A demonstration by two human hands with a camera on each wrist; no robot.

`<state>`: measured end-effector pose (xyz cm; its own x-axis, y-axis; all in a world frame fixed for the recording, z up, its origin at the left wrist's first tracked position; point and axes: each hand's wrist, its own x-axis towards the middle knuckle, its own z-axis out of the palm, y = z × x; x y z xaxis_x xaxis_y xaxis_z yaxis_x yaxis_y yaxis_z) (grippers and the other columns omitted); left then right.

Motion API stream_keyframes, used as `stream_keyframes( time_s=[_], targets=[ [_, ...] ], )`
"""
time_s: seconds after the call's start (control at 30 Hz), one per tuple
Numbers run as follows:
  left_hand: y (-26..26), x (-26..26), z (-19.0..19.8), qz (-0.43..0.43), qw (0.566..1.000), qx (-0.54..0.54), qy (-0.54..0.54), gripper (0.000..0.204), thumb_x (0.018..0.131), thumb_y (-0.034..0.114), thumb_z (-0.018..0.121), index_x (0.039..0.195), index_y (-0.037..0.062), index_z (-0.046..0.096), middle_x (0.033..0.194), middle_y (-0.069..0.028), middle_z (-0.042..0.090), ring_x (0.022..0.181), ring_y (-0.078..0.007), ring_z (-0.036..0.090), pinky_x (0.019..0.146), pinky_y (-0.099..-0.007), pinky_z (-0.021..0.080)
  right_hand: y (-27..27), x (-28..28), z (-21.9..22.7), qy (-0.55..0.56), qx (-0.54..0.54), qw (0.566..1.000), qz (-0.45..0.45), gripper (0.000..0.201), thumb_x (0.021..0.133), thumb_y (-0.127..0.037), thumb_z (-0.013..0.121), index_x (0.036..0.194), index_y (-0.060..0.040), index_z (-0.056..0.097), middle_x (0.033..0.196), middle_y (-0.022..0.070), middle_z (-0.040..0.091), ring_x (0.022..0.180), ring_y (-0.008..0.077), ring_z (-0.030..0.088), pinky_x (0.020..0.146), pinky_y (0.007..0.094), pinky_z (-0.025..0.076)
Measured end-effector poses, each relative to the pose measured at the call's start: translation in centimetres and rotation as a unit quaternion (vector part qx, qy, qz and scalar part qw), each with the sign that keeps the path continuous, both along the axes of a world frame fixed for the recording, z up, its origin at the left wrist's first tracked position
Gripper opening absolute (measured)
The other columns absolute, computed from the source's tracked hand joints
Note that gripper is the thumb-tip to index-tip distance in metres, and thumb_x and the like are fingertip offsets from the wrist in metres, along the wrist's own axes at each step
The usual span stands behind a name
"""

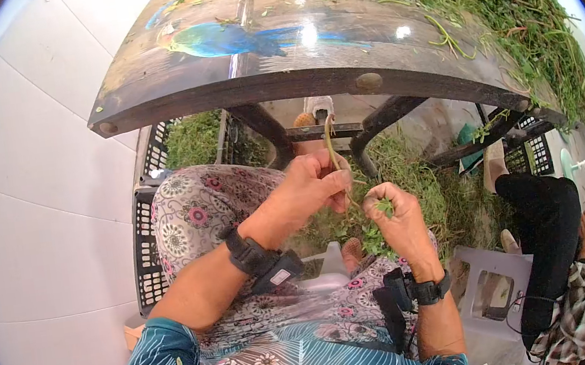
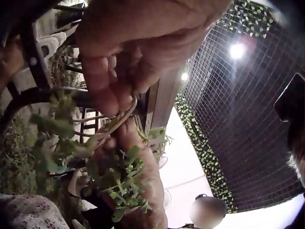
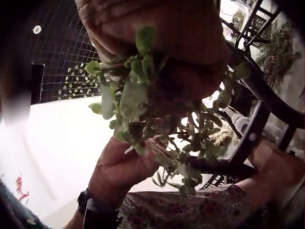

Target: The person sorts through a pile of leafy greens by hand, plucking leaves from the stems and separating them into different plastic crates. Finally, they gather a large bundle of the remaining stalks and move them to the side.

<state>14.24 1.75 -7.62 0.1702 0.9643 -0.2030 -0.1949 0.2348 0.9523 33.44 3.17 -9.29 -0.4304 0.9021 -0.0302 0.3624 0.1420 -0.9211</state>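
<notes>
Over the lap, just below the table edge, my left hand (image 1: 318, 183) pinches a thin plant stem (image 1: 331, 140) between thumb and fingers. One end of the stem sticks up past the knuckles. Close by on the right, my right hand (image 1: 399, 220) has its fingers curled round a leafy green sprig (image 1: 384, 206). From the left wrist, the pale stems (image 2: 116, 123) run between the two hands, with small rounded leaves (image 2: 126, 186) hanging by the right hand. The right wrist view shows a bunch of leaves (image 3: 136, 100) below the right palm, partly hiding its fingers.
A wooden table (image 1: 170, 91) with a painted bird stands ahead, a heap of greens (image 1: 492, 16) on its right. Cut plants (image 1: 411, 189) litter the floor. A black crate (image 1: 147, 253) is at the left, a plastic stool (image 1: 483, 283) and another person's leg (image 1: 545, 223) at the right.
</notes>
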Motion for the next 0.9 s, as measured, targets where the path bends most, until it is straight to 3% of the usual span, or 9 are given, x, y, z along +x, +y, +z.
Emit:
stream_keyframes(
  time_s=[0.23, 0.43, 0.9],
  targets=[
    [0.2, 0.1, -0.5, -0.008, 1.0, -0.011, -0.018, 0.013, 0.085, 0.017, 0.058, 0.089, 0.0053, 0.055, 0.075, 0.0009, 0.057, 0.061, -0.0067, 0.055, 0.057, -0.0226, 0.049, -0.3, 0.1, 0.7, 0.066, -0.009, 0.996, -0.068, 0.021, 0.076, -0.003, 0.06, 0.097, -0.0016, 0.058, 0.085, 0.0096, 0.062, 0.08, 0.0158, 0.059, 0.075, 0.0284, 0.046],
    [0.1, 0.1, -0.7, 0.003, 1.0, -0.015, -0.019, 0.014, 0.086, 0.019, 0.058, 0.09, 0.0055, 0.055, 0.076, 0.0007, 0.057, 0.061, -0.0069, 0.055, 0.057, -0.0232, 0.049, -0.6, -0.4, 0.3, 0.021, 0.073, 0.996, 0.046, 0.023, 0.073, -0.002, 0.064, 0.096, -0.0018, 0.061, 0.085, 0.0118, 0.062, 0.08, 0.0222, 0.061, 0.073, 0.0298, 0.047],
    [0.3, -0.2, -0.9, 0.058, 0.998, 0.009, -0.039, 0.014, 0.087, 0.018, 0.058, 0.09, 0.0059, 0.053, 0.078, -0.0008, 0.058, 0.062, -0.0092, 0.056, 0.056, -0.0246, 0.049, -0.7, 0.2, -1.5, -0.03, 0.153, 0.987, 0.042, 0.017, 0.073, 0.001, 0.059, 0.089, -0.0037, 0.06, 0.079, 0.0137, 0.056, 0.078, 0.0329, 0.057, 0.068, 0.0366, 0.045]
  ],
)
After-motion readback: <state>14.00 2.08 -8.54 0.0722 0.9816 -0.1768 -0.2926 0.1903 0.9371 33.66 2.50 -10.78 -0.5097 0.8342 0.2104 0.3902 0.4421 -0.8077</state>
